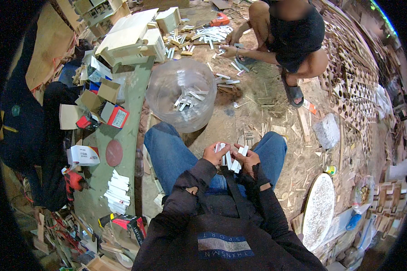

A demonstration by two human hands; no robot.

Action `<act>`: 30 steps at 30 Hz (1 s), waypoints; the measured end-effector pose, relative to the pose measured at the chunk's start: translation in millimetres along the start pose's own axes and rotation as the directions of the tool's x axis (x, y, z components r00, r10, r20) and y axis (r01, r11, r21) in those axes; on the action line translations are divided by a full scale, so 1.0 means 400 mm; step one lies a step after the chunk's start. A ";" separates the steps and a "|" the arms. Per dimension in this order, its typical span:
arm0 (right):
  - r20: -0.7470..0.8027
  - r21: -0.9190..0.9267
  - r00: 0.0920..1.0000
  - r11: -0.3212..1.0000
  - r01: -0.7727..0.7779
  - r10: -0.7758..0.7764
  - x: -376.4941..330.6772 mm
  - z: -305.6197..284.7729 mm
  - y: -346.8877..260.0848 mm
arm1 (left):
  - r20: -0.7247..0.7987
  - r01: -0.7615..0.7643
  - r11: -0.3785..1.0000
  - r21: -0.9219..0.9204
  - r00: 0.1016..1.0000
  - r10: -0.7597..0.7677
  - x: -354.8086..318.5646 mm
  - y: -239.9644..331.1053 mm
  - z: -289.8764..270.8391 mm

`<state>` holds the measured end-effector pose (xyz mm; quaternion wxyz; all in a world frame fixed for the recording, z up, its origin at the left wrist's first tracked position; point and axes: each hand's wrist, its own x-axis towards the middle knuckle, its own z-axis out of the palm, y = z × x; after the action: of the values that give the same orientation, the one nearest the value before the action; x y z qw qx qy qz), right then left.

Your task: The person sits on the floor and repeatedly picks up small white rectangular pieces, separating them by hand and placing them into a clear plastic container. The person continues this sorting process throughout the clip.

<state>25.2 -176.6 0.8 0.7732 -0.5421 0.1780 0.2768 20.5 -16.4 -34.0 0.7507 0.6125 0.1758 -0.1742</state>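
Observation:
Above my lap, my left hand (214,155) is closed on several short white strips (228,159), its thumb laid across them. My right hand (248,163) grips more white strips (240,159) fanned out beside the first ones. The two hands almost meet, and the strips stand between the fingers; what they are made of I cannot tell. Beyond my left knee stands a clear round plastic container (160,90) with loose white strips (189,98) at its bottom.
On a green board at left lie a strip pile (117,192), a reddish disc (114,152), opened boxes (106,90) and a red power tool (74,180). Ahead, another person (298,36) squats, handling strips near an orange drill (220,19). A white-topped round piece (319,212) lies right.

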 end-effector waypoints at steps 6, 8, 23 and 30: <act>0.081 0.282 0.995 0.956 -0.078 0.057 0.000 0.008 -0.028 | -0.112 0.006 0.985 -0.171 0.993 -0.025 0.026 -0.019 -0.021; 0.086 0.252 0.996 0.967 -0.034 0.013 0.000 0.012 -0.037 | -0.121 0.049 0.969 -0.244 0.989 -0.080 0.037 -0.034 -0.026; 0.234 -0.322 0.937 0.889 0.326 -0.259 0.010 0.072 -0.059 | 0.167 0.064 0.755 -0.653 0.984 0.061 0.035 -0.016 0.007; 0.265 -0.591 0.931 0.721 0.362 -0.251 -0.038 0.171 -0.070 | 0.037 -0.106 0.786 -0.609 0.986 0.161 -0.022 0.017 0.001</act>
<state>29.0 -123.3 54.1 0.5936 -0.7662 -0.0826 0.2320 16.2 -15.0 -23.8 0.9241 0.3436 0.1457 -0.0819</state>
